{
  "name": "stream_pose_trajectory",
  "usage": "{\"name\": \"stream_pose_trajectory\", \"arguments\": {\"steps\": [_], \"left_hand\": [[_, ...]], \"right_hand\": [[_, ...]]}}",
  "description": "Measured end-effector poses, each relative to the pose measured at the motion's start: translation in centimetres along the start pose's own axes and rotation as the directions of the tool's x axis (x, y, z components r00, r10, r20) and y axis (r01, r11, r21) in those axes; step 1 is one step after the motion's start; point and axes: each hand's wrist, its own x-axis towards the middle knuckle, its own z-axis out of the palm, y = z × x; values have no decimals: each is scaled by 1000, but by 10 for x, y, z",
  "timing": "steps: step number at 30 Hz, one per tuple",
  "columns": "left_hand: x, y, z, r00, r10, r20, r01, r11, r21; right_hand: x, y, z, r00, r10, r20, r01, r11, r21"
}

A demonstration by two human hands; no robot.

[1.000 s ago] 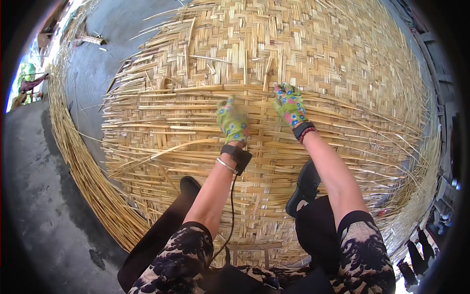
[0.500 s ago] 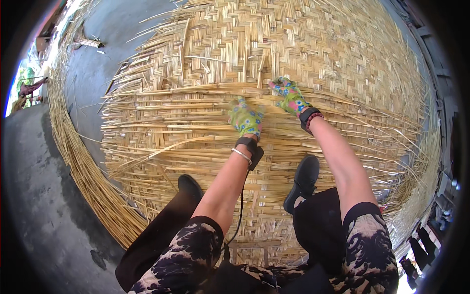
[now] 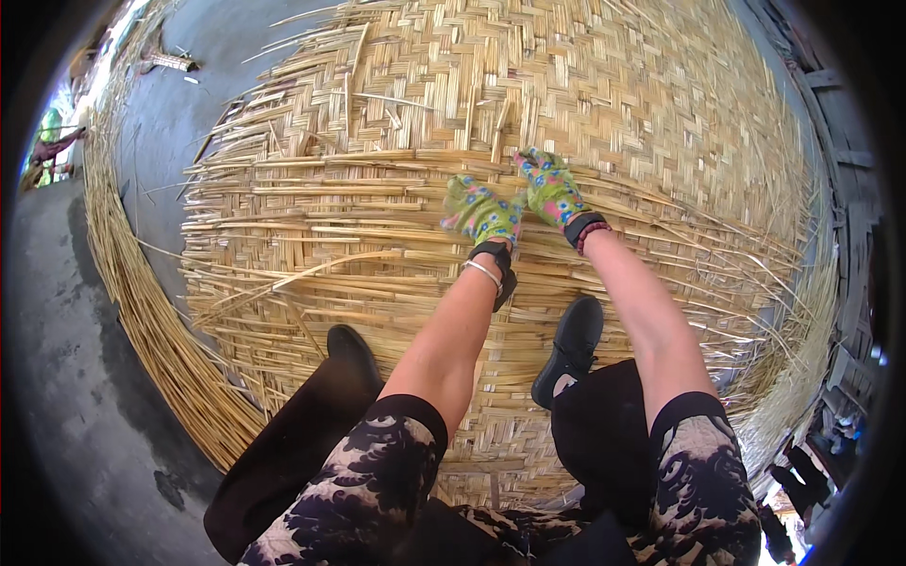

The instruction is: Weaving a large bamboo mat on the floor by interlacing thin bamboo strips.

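A large woven mat of flat straw-coloured strips spreads beneath me, with long loose reed strips laid crosswise over it. My left hand, in a green flowered glove, rests palm down on these strips with its fingers somewhat apart. Just to its right and a little farther off, my right hand wears a matching glove. Its fingers are bent down and closed at a strip along the edge of the finished weave; the fingertips are partly hidden. My two gloved hands nearly touch.
My black shoes stand on the mat on either side. A long bundle of thin reeds lies along the left, beside grey concrete floor. More loose straw piles at the right edge. A short wooden piece lies far left.
My left hand has moved right, closer to my right hand. My right hand has stayed at about the same strip. The whole view has shifted slightly.
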Motion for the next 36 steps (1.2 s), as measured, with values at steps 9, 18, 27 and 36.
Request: {"name": "stream_pose_trajectory", "arguments": {"steps": [9,18,27,36], "left_hand": [[46,-134,-89,746,663,-56,-661,729,-177],[-165,-218,-367,793,477,-379,-608,665,-434],[-346,-599,-421,282,457,-844,-654,735,179],[-393,-845,-21,866,-73,-494,69,997,-26]], "right_hand": [[7,-71,-66,981,-99,165,120,985,-122],[-151,-75,-149,974,-212,84,190,957,217],[-299,-194,-229,934,-249,257,121,896,428],[-252,-118,-205,938,29,345,-234,788,570]]}}
